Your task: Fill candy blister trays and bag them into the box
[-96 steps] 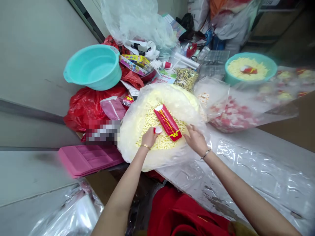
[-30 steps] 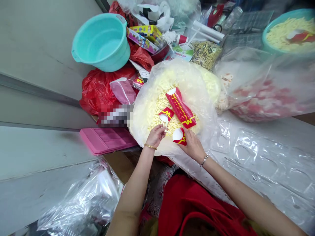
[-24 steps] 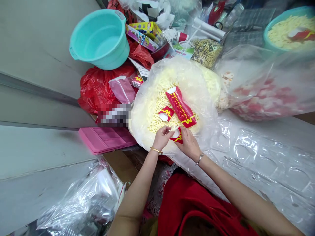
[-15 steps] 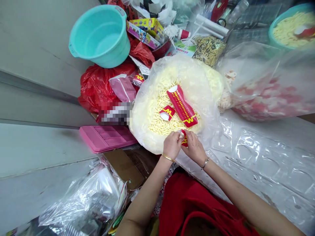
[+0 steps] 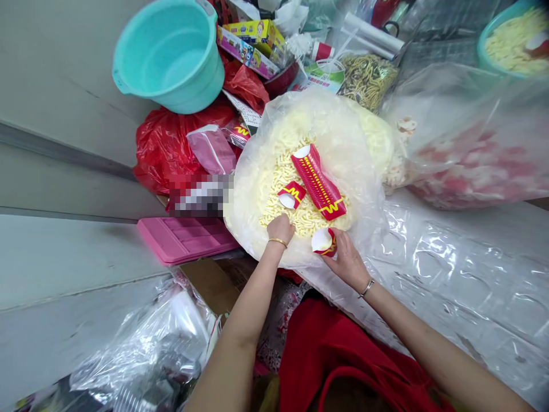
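Observation:
In my right hand (image 5: pixel 346 258) is a small red fry carton (image 5: pixel 333 250) with a yellow zigzag and a white inside, its mouth tilted to the left. My left hand (image 5: pixel 281 229) is curled at the near side of a heap of pale yellow fry-shaped pieces (image 5: pixel 281 171); its fingertips are hidden, so I cannot make out what is in them. The heap lies in a big open clear plastic bag (image 5: pixel 249 189). On top of it rest a long nested stack of red cartons (image 5: pixel 316 180) and one single red carton (image 5: pixel 293 194).
A turquoise basin (image 5: pixel 171 57) stands at the back left on red plastic bags (image 5: pixel 165 149). Left of the big bag lies a pink tray (image 5: pixel 184 237). Bags of pink-and-white pieces (image 5: pixel 480 166) stand to the right, above clear plastic sheeting (image 5: pixel 450 257).
My left hand has left the carton and moved left and up to the pale pieces. My right hand has shifted slightly right and turned the carton, so its white inside shows.

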Demonstrator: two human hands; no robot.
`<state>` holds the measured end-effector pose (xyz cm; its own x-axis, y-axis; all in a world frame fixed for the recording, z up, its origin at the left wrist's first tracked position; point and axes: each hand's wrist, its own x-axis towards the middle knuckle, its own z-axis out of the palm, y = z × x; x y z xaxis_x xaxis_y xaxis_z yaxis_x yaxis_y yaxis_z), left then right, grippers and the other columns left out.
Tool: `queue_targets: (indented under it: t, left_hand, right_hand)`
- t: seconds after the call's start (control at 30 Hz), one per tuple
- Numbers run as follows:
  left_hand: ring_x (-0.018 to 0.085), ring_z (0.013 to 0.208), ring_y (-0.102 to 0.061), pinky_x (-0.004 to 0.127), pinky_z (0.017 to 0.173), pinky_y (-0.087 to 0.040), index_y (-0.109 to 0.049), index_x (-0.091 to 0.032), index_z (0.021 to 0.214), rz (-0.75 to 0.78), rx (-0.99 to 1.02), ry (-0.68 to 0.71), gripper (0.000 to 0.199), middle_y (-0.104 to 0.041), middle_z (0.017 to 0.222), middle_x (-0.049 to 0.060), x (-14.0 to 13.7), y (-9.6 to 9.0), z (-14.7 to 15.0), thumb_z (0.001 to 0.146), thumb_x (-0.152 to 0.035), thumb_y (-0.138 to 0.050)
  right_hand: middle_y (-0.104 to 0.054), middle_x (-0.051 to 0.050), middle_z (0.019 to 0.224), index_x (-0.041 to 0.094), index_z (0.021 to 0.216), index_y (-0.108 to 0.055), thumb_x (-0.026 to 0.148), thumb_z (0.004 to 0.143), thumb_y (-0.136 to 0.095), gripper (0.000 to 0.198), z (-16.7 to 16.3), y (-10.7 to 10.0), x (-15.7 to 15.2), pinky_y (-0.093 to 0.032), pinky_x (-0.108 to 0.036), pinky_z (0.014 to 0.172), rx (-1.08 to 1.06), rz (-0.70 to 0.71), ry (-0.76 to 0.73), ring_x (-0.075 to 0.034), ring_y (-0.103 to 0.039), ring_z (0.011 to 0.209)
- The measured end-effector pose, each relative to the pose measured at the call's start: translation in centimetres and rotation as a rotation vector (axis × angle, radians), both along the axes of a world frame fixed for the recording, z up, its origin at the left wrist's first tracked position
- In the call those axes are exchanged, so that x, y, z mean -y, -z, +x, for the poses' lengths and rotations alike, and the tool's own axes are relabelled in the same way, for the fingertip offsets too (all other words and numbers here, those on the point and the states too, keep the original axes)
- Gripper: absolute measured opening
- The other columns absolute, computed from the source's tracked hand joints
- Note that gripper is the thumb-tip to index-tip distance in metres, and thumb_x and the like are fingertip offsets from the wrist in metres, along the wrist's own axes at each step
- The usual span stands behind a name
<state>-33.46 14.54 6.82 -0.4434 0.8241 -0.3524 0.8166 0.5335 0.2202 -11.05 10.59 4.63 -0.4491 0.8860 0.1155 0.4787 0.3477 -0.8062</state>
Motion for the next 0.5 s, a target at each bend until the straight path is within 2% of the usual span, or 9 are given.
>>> queue_targets:
  t: [0.07, 0.17, 0.27, 0.33, 0.4, 0.47, 0.5]
  left_hand:
    - [0.026, 0.086, -0.061, 0.034, 0.076, -0.043, -0.056, -0.017, 0.070, 0.051, 0.047, -0.009, 0.003, -0.062, 0.075, 0.009, 0.1, 0.4, -0.2, 0.070, -0.017, -0.058]
    - [0.018, 0.068, -0.056, 0.028, 0.065, -0.040, -0.044, -0.019, 0.061, 0.151, 0.159, -0.041, 0.017, -0.051, 0.059, 0.000, 1.0, 0.1, -1.0, 0.073, -0.022, -0.056]
    - [0.010, 0.055, -0.045, 0.022, 0.056, -0.035, -0.038, -0.020, 0.062, 0.246, 0.283, -0.085, 0.024, -0.043, 0.056, -0.004, 1.9, -1.0, -1.6, 0.079, -0.030, -0.051]
    - [0.007, 0.050, -0.039, 0.021, 0.051, -0.032, -0.037, -0.019, 0.064, 0.322, 0.485, -0.171, 0.026, -0.041, 0.055, -0.006, 2.2, -2.0, -1.6, 0.078, -0.034, -0.052]
    - [0.005, 0.047, -0.034, 0.020, 0.047, -0.027, -0.038, -0.019, 0.063, 0.391, 0.809, -0.319, 0.028, -0.040, 0.054, -0.007, 2.3, -3.2, -1.0, 0.073, -0.036, -0.059]
    - [0.004, 0.045, -0.031, 0.018, 0.046, -0.024, -0.038, -0.019, 0.062, 0.418, 1.111, -0.464, 0.033, -0.037, 0.052, -0.008, 2.3, -4.3, -0.1, 0.066, -0.034, -0.066]
    - [0.003, 0.044, -0.030, 0.018, 0.045, -0.024, -0.037, -0.019, 0.061, 0.407, 1.195, -0.504, 0.035, -0.037, 0.052, -0.008, 2.3, -4.7, 0.4, 0.064, -0.034, -0.068]
  right_hand:
    - [-0.047, -0.015, 0.124, 0.019, 0.138, -0.029, 0.038, 0.084, -0.063, 0.067, 0.0, 0.0, 0.0, -0.044, -0.049, 0.100, -0.006, -0.007, 0.004, -0.030, -0.047, 0.116]
    - [-0.048, -0.015, 0.123, 0.018, 0.138, -0.029, 0.041, 0.083, -0.063, 0.068, 0.0, -0.1, -0.3, -0.045, -0.048, 0.099, -0.002, -0.009, 0.008, -0.030, -0.048, 0.115]
    - [-0.048, -0.016, 0.123, 0.017, 0.138, -0.030, 0.041, 0.082, -0.064, 0.070, -0.4, -0.3, -0.9, -0.045, -0.048, 0.099, 0.027, -0.003, 0.012, -0.030, -0.049, 0.115]
    - [-0.049, -0.016, 0.123, 0.016, 0.138, -0.030, 0.040, 0.081, -0.065, 0.070, -0.9, -0.4, -1.2, -0.045, -0.048, 0.099, 0.047, 0.014, 0.006, -0.031, -0.049, 0.115]
    - [-0.049, -0.016, 0.123, 0.016, 0.138, -0.030, 0.038, 0.081, -0.065, 0.071, -1.7, -0.5, -1.5, -0.044, -0.048, 0.099, 0.059, 0.033, -0.004, -0.031, -0.048, 0.115]
    - [-0.049, -0.017, 0.124, 0.015, 0.139, -0.029, 0.036, 0.081, -0.065, 0.071, -2.6, -0.7, -1.7, -0.045, -0.049, 0.098, 0.064, 0.043, -0.010, -0.032, -0.048, 0.116]
    - [-0.049, -0.017, 0.124, 0.015, 0.139, -0.029, 0.034, 0.081, -0.065, 0.071, -3.0, -0.8, -1.8, -0.045, -0.049, 0.098, 0.062, 0.044, -0.011, -0.032, -0.048, 0.116]
